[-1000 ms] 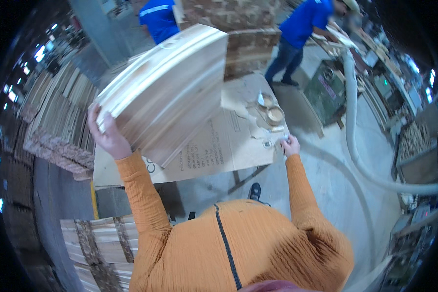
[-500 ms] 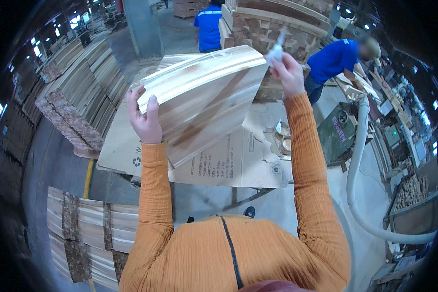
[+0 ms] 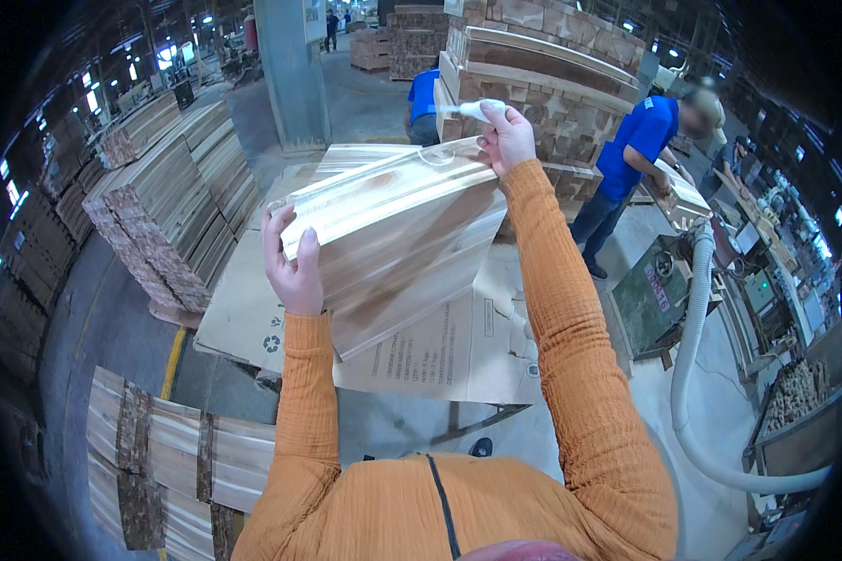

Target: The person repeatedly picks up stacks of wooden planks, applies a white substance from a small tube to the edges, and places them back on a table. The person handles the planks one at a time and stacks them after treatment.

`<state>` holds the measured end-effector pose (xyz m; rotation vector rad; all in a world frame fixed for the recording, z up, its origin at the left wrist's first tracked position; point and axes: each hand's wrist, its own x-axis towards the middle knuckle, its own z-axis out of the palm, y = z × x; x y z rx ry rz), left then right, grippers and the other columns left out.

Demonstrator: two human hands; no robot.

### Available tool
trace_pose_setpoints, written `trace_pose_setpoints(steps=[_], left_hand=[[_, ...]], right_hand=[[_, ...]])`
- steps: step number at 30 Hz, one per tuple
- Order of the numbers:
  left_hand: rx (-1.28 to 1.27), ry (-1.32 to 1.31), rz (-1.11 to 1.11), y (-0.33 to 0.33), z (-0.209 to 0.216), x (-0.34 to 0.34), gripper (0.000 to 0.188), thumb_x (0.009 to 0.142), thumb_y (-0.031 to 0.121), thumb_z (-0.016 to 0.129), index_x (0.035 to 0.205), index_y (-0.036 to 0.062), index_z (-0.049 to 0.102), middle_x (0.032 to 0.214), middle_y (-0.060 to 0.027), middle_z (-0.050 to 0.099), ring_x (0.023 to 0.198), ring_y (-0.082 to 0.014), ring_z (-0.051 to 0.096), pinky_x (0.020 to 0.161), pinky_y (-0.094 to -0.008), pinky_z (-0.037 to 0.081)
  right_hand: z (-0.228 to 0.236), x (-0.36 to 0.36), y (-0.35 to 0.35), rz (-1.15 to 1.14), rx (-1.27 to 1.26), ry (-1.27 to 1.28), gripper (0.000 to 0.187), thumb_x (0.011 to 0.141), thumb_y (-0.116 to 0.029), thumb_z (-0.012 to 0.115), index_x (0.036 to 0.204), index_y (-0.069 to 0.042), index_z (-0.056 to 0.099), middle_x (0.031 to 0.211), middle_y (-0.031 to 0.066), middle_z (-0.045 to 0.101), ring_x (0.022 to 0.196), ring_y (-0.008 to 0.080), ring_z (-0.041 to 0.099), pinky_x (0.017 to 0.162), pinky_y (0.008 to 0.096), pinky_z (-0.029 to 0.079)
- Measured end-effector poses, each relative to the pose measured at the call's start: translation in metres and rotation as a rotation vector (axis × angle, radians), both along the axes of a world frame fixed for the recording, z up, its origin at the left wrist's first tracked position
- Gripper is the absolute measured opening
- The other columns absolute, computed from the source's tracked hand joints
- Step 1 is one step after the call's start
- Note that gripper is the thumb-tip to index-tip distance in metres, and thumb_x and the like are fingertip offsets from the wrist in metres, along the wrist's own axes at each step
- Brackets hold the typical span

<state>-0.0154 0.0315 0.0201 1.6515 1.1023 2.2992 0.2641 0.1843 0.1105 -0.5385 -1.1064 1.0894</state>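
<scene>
A wide wooden panel [image 3: 407, 248] is tilted up in front of me, its grooved edge facing up and its lower part over a cardboard sheet. My left hand [image 3: 295, 271] grips the panel's left end, thumb on the near face and fingers behind. In my right hand [image 3: 511, 145] is a small white squeeze bottle [image 3: 483, 110], its thin nozzle pointing left above the panel's top edge. The lower fingers of that hand are at the panel's right corner; whether they grip it I cannot tell. A curved mark shows on the edge below the bottle.
Printed cardboard [image 3: 412, 374] covers the work table. Stacked boards [image 3: 159, 206] stand at the left, with more boards [image 3: 178, 458] at the lower left. Behind is a tall wood stack [image 3: 543, 112]. A person in blue [image 3: 631, 150] works at the right, near a green machine [image 3: 664, 294] and a hose [image 3: 688, 374].
My right hand has moved left, and the bottle has turned from nozzle up to nozzle pointing left. The panel sits lower in view. The person at the right has straightened somewhat.
</scene>
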Motion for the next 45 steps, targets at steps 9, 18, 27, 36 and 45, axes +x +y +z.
trace_pose_setpoints(steps=[9, 18, 27, 36, 45], left_hand=[[-0.002, 0.032, -0.011, 0.004, -0.003, -0.003, 0.039, 0.079, 0.016, 0.056, 0.114, -0.0005, 0.050, 0.116, -0.0144, 0.048, 0.110, -0.0238, 0.044, 0.100, -0.0360, 0.028], [-0.015, -0.149, -0.135, -0.007, 0.006, 0.010, 0.072, 0.079, 0.013, 0.056, 0.136, -0.0006, 0.014, 0.135, -0.0296, 0.024, 0.125, -0.0306, 0.030, 0.102, -0.0376, 0.025], [-0.018, -0.161, -0.142, -0.009, 0.006, 0.011, 0.077, 0.077, 0.014, 0.058, 0.137, 0.0008, 0.012, 0.136, -0.0307, 0.022, 0.127, -0.0322, 0.028, 0.103, -0.0388, 0.025], [-0.015, -0.157, -0.146, -0.009, 0.006, 0.011, 0.076, 0.078, 0.013, 0.057, 0.137, 0.0005, 0.012, 0.135, -0.0303, 0.023, 0.127, -0.0322, 0.029, 0.103, -0.0387, 0.024], [0.000, -0.148, -0.137, -0.005, 0.004, 0.009, 0.077, 0.078, 0.015, 0.058, 0.137, 0.0004, 0.012, 0.135, -0.0301, 0.024, 0.125, -0.0316, 0.031, 0.103, -0.0384, 0.024]], right_hand=[[0.000, -0.007, -0.003, -0.207, 0.035, 0.035, 0.020, 0.079, -0.022, 0.069, 0.076, -0.010, 0.054, 0.059, -0.0057, 0.047, 0.043, 0.0018, 0.035, 0.039, 0.0192, 0.033], [-0.003, -0.007, 0.000, -0.299, 0.080, -0.105, 0.027, 0.077, -0.024, 0.070, 0.069, -0.006, 0.051, 0.056, -0.0012, 0.048, 0.039, 0.0053, 0.042, 0.035, 0.0192, 0.032], [-0.004, -0.008, 0.000, -0.281, 0.070, -0.108, 0.025, 0.077, -0.022, 0.070, 0.069, -0.006, 0.052, 0.056, -0.0018, 0.048, 0.039, 0.0046, 0.040, 0.035, 0.0196, 0.031], [-0.003, -0.007, -0.004, -0.261, 0.058, -0.144, 0.022, 0.078, -0.021, 0.069, 0.073, -0.007, 0.053, 0.057, -0.0039, 0.044, 0.044, 0.0027, 0.038, 0.037, 0.0183, 0.033], [-0.003, -0.009, -0.003, -0.275, 0.060, -0.177, 0.022, 0.079, -0.021, 0.069, 0.074, -0.007, 0.053, 0.057, -0.0037, 0.045, 0.044, 0.0030, 0.037, 0.038, 0.0181, 0.033]])
